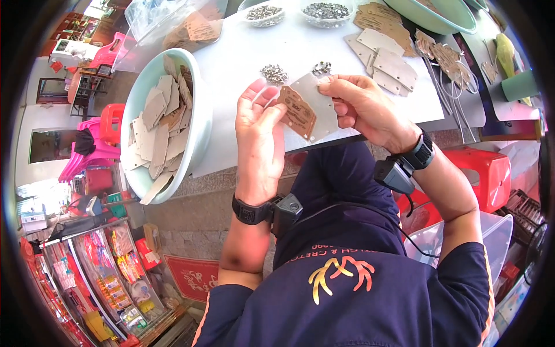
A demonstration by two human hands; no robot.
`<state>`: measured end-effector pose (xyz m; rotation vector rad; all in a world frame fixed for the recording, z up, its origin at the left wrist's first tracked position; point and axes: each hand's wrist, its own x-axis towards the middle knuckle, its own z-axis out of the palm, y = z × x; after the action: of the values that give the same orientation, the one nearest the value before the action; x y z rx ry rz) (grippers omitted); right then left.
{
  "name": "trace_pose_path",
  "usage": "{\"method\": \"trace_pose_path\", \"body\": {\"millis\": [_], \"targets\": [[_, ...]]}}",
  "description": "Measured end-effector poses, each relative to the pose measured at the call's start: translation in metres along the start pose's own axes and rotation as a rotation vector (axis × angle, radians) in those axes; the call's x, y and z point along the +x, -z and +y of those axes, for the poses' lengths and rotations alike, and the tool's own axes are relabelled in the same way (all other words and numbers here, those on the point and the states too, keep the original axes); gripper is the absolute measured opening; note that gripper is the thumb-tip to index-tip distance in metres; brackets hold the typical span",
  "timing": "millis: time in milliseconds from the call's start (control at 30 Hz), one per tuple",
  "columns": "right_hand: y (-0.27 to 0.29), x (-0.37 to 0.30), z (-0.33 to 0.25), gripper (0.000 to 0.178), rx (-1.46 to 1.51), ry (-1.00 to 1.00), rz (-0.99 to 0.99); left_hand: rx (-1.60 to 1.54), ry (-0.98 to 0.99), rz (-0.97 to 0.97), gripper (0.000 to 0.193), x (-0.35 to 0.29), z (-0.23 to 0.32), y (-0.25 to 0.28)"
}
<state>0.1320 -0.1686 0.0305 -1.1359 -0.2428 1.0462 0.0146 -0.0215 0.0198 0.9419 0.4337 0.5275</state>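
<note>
Above the near edge of the white table (231, 63), my two hands hold up a pair of thin flat pieces. My left hand (254, 124) has its thumb pressed on a brown patch (300, 118) with dark printing and small holes along its edge, its other fingers partly raised behind. Pinched by its upper edge in my right hand (370, 107) is a grey plate (328, 118), which overlaps the patch from behind. Just beyond lie a pile of small metal fasteners (274, 74) and a smaller pile of metal studs (322, 68).
At the left stands a pale green tub (199, 124) of grey and brown pieces. Two clear bowls (263, 22) (326, 22) hold metal parts at the back. Loose grey plates (396, 69) and stacked brown pieces (384, 26) lie right. A red stool (491, 179) is beside me.
</note>
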Motion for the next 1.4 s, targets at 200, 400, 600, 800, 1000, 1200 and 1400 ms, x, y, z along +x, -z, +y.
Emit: {"method": "trace_pose_path", "body": {"millis": [200,400,600,800,1000,1200,1400], "targets": [[0.006,0.002,-0.002,0.018,0.067,0.046,-0.032,0.035,0.121,-0.101,0.034,-0.004,0.005,0.003],[0.004,-0.001,-0.007,0.017,0.071,0.081,-0.014,0.092,0.087,-0.177,0.027,-0.003,0.01,0.011],[0.011,0.004,-0.004,0.017,-0.014,0.095,0.023,0.423,-0.119,-0.213,0.022,-0.004,0.031,-0.005],[0.012,0.006,-0.002,0.014,-0.147,0.14,-0.025,0.606,-0.084,-0.333,0.013,-0.008,0.037,-0.014],[0.016,0.003,-0.003,0.014,-0.187,0.138,-0.062,0.943,-0.303,-0.284,0.008,-0.008,0.028,-0.02],[0.021,0.004,-0.004,0.018,-0.168,0.154,-0.054,0.74,-0.277,-0.149,0.011,-0.006,0.024,-0.017],[0.017,0.002,-0.005,0.019,-0.16,0.128,-0.065,0.589,-0.286,-0.104,0.013,0.003,0.015,-0.013]]}}
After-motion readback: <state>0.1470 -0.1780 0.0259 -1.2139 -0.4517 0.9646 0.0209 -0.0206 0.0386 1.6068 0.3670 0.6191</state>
